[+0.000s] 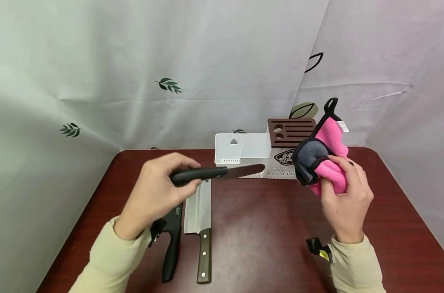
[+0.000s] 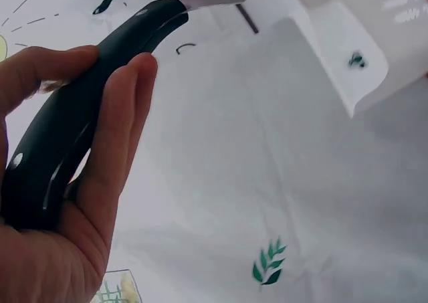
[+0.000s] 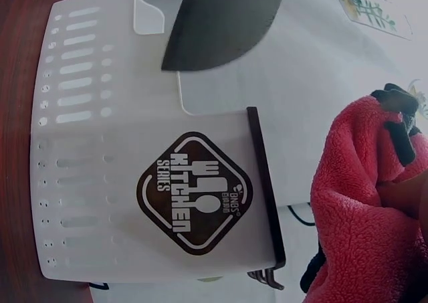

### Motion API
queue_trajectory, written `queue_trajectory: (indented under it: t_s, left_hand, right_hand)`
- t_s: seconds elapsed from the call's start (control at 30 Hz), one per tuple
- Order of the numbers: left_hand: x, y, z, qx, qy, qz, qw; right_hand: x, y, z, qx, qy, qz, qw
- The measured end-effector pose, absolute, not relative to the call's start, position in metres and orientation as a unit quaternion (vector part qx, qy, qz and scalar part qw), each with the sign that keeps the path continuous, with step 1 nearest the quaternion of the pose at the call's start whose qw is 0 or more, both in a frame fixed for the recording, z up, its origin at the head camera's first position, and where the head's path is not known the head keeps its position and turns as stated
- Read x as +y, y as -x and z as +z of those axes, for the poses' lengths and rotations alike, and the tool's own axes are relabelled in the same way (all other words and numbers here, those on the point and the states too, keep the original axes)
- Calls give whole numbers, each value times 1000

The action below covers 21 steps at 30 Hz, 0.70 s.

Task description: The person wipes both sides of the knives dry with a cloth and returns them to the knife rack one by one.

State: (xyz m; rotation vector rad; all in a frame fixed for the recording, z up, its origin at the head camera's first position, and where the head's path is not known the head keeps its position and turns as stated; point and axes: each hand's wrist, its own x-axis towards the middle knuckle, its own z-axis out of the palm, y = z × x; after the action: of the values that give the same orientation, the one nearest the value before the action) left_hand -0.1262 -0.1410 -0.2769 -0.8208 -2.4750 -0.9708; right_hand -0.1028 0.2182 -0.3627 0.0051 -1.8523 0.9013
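Observation:
My left hand (image 1: 154, 187) grips a knife (image 1: 245, 170) by its black handle (image 2: 73, 109), held above the table with the blade pointing right. The blade (image 3: 224, 25) also shows in the right wrist view, its rounded tip in front of the white rack. In my right hand (image 1: 350, 201) is a bunched pink cleaning cloth (image 1: 331, 136) with a grey patch, black trim and a hanging loop. The cloth (image 3: 364, 223) is folded around the fingers, which it partly hides. Knife and cloth are apart, the cloth to the right of the blade tip.
A white knife rack (image 1: 254, 145) with a brown slotted top (image 1: 302, 140) stands at the back of the dark red table (image 1: 258, 244). On the left lie a cleaver (image 1: 204, 252) with a wooden handle and a black-handled tool (image 1: 172, 248), partly behind the left forearm. A leaf-patterned curtain (image 1: 192, 49) hangs behind.

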Motion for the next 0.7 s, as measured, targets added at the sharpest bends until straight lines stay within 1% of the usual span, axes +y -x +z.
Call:
queue_trajectory:
  t_s: [0.2,0.47,0.6,0.7]
  left_hand:
    - [-141,148,-252,-870,268,-369,187]
    - [-130,183,-224,-823,240,-456,240]
    - [-118,198,-208,-812,243,-471,247]
    - [-106,208,-197,-814,263,-458,241]
  right_hand:
    - [220,103,-363,-770,3,373,517]
    - [220,103,-361,-770,6,378,514]
    - [220,102,-362,-771,8,379,511]
    - [220,102,-362,-770,8,381,511]
